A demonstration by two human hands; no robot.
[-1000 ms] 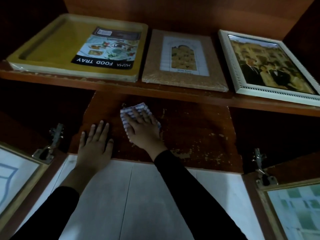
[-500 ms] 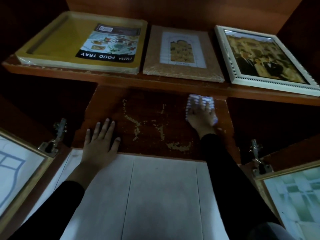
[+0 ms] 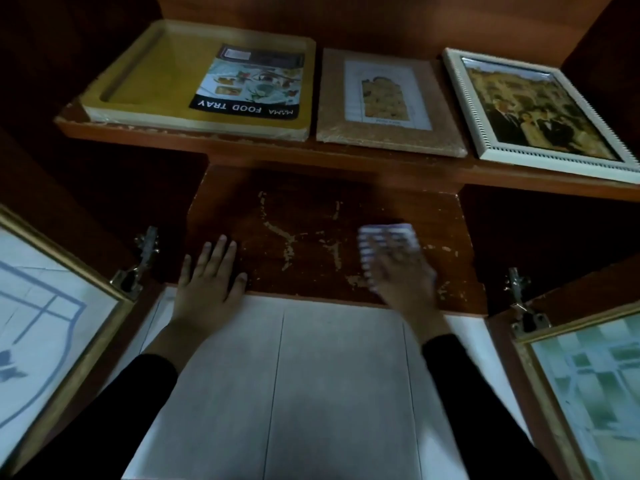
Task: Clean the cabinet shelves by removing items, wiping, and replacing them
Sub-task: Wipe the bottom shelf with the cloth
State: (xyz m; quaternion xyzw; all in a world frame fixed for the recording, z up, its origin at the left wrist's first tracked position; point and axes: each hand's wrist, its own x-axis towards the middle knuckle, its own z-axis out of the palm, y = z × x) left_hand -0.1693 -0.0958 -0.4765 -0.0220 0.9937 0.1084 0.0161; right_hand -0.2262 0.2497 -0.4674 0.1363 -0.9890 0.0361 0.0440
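The left hand [image 3: 207,285] lies flat, fingers straight, on the shelf [image 3: 311,216]; the blurred right hand [image 3: 403,275] presses flat on the cloth [image 3: 384,237].

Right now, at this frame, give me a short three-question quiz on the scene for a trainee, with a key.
1. True or false: the left hand rests flat on the front edge of the lower shelf.
2. Which hand presses the striped cloth? A left, B right, C both.
3. Fill in: on the upper shelf, the ___ lies between the yellow food tray and the white photo frame.
Key: 1 true; 2 B, the right hand; 3 brown frame.
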